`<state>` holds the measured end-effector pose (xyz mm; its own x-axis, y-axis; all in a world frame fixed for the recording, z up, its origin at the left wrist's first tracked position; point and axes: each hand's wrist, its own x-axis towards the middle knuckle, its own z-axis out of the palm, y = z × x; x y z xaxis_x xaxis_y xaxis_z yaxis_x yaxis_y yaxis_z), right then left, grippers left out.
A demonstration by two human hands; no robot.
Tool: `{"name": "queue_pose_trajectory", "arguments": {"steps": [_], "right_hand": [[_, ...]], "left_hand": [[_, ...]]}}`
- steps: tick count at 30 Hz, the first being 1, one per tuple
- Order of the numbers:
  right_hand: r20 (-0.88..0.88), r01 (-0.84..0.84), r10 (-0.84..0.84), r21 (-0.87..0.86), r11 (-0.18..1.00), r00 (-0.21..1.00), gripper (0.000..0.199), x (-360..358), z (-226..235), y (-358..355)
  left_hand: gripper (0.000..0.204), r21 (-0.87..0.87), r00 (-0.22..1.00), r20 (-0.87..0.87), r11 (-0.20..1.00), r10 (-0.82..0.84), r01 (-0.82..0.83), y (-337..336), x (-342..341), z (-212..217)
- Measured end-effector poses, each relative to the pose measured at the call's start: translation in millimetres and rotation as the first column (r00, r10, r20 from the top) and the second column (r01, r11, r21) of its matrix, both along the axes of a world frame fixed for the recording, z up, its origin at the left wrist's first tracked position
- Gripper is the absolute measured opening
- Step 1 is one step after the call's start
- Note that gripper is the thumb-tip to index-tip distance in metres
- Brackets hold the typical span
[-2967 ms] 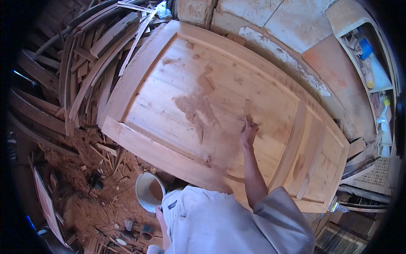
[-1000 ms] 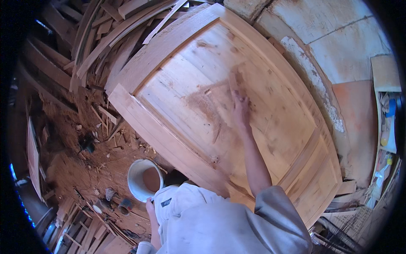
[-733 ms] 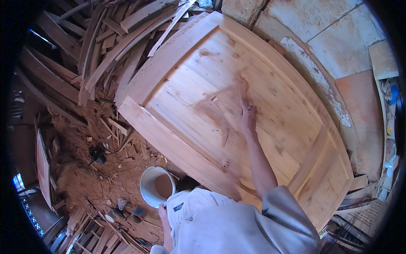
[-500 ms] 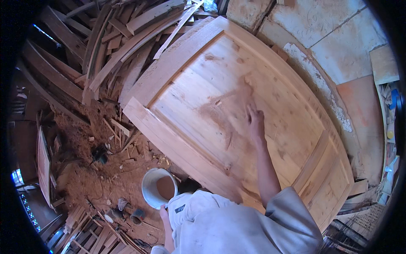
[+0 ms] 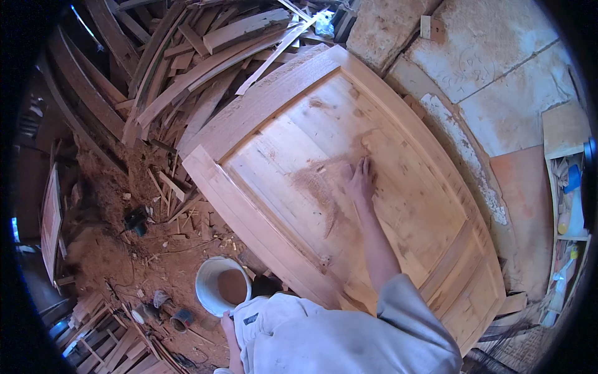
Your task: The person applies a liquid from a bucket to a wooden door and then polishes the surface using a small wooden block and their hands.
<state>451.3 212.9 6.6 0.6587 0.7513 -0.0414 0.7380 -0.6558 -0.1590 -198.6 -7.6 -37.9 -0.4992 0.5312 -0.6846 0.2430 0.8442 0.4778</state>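
A large pale wooden panelled door lies flat and slanted before me. My right hand rests on its big panel, fingers stretched and slightly bent against the wood. Under and left of those fingers spreads a patch of brown powder, with darker smears around it. I see no tool in that hand. Low on the left, my left hand is at the rim of a white bucket and appears to grip it, though most of its fingers are hidden. Brown material lies inside the bucket.
Scrap boards and offcuts are heaped beyond the door's far left end. Brown dust and chips cover the ground, where a small can stands. Concrete slabs run along the right; a shelf holds small items.
My right hand has drawn left and slightly nearer across the panel, its fingers now closer to the powder patch. The whole view has shifted a little; my left hand stays by the bucket.
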Motion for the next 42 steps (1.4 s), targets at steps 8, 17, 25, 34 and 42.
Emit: {"name": "queue_pose_trajectory", "arguments": {"steps": [8, 17, 25, 34, 42], "right_hand": [[-0.045, 0.016, -0.016, -0.004, 1.000, 0.999, 0.083, -13, 21, 2], [-0.139, -0.085, 0.090, 0.039, 0.996, 0.986, 0.086, 19, 11, 3], [-0.091, -0.047, 0.046, -0.008, 0.999, 0.995, 0.088, -10, 26, -16], [0.066, -0.034, 0.031, 0.048, 0.998, 0.997, 0.067, -18, 13, -26], [-0.126, 0.015, -0.022, -0.057, 0.998, 0.992, 0.047, -52, 19, -118]], "left_hand": [[0.040, -0.064, 0.989, 0.075, 0.990, 0.128, -0.124, -18, -35, -32], [0.046, -0.003, 0.958, -0.152, 0.970, -0.242, 0.245, -1, -1, -1], [0.037, -0.078, 1.000, -0.003, 0.997, -0.023, 0.022, 12, 1, -1], [0.032, -0.050, 0.996, 0.092, 0.999, 0.014, -0.010, 2, -19, -27], [0.033, -0.021, 0.984, 0.160, 0.996, 0.084, -0.082, 6, -7, -28]]}}
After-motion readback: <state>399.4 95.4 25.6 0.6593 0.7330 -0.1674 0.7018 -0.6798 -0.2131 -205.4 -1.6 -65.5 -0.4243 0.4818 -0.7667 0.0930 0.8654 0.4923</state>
